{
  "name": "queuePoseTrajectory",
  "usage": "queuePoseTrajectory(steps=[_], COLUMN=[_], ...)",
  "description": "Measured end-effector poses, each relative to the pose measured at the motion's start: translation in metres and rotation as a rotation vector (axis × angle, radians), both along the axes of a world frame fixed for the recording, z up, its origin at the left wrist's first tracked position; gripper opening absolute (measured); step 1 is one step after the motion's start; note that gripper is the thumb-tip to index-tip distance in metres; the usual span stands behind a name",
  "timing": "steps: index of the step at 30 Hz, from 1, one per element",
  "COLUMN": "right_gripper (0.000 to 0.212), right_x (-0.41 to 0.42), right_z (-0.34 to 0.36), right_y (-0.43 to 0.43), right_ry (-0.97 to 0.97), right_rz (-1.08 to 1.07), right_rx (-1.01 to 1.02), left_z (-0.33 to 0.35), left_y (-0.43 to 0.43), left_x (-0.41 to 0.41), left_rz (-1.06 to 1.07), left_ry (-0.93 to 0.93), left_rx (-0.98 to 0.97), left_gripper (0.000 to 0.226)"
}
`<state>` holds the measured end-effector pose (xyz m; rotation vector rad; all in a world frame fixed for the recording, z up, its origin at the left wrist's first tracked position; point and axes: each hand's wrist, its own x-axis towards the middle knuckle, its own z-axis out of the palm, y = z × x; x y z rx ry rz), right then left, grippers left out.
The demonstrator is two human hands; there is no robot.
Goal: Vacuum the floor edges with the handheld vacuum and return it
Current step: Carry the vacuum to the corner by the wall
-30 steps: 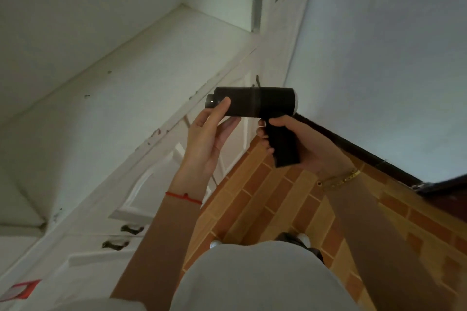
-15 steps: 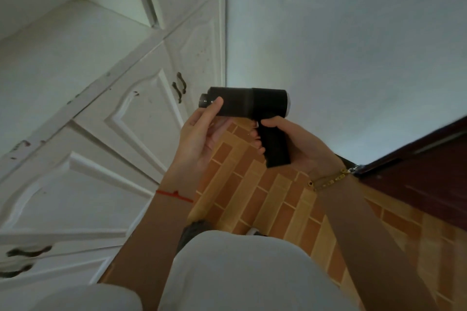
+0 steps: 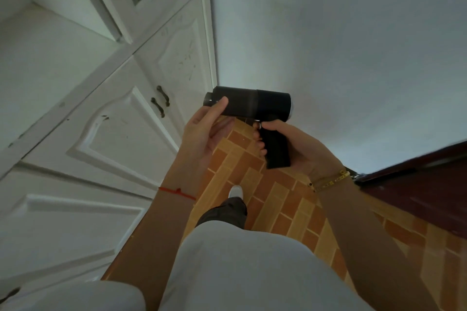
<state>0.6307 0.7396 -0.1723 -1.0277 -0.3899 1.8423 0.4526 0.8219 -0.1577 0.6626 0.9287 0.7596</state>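
The handheld vacuum point(image 3: 249, 106) is held up at chest height, well above the floor point(image 3: 255, 184), and its long axis is laid level, nozzle end toward the white cabinet point(image 3: 121, 134), rear end toward the plain wall point(image 3: 341, 45). The pistol handle hangs down from the barrel and is clamped in the right hand point(image 3: 290, 145), fingers wrapped round its front. The left hand point(image 3: 204, 131) is only half closed: its thumb is pressed on the nozzle end of the barrel, the other fingers loosely cupped beneath it, so the weight looks to be carried by the right.

For the edges to be reached, the nozzle would have to be tipped down and away, judging by the gap between barrel and tiles. The nearest edge is seen where the cabinet foot meets the floor, directly below the nozzle; a second one runs along the wall behind the vacuum.

Little is found in the way: one foot point(image 3: 236, 192) is planted on the tiles under the vacuum, and a dark door point(image 3: 417, 199) stands beyond the right wrist, well apart from the cabinet.
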Motion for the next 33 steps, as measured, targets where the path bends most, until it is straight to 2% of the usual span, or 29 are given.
queuePoseTrajectory(steps=[4, 13, 20, 24, 28, 33], right_gripper=[0.009, 0.008, 0.014, 0.013, 0.018, 0.012], right_x=[0.031, 0.086, 0.116, 0.131, 0.149, 0.170], right_z=[0.006, -0.003, -0.019, -0.028, -0.039, -0.065], right_y=[0.045, 0.121, 0.148, 0.157, 0.163, 0.171], right_ry=[0.022, 0.054, 0.123, 0.188, 0.148, 0.157], right_rz=[-0.020, 0.012, 0.078, 0.077, 0.096, 0.111], right_rx=[-0.040, -0.045, -0.053, -0.090, -0.127, -0.156], left_z=[-0.005, -0.013, -0.021, -0.028, -0.038, -0.063], left_y=[0.050, 0.124, 0.145, 0.147, 0.143, 0.149], left_x=[0.033, 0.082, 0.108, 0.125, 0.139, 0.156], left_rz=[-0.012, -0.018, 0.001, 0.026, 0.073, 0.090], left_ry=[0.016, 0.027, 0.059, 0.054, 0.015, 0.017], left_rx=[0.040, 0.044, 0.013, -0.036, -0.128, -0.183], left_gripper=[0.039, 0.034, 0.036, 0.028, 0.020, 0.016])
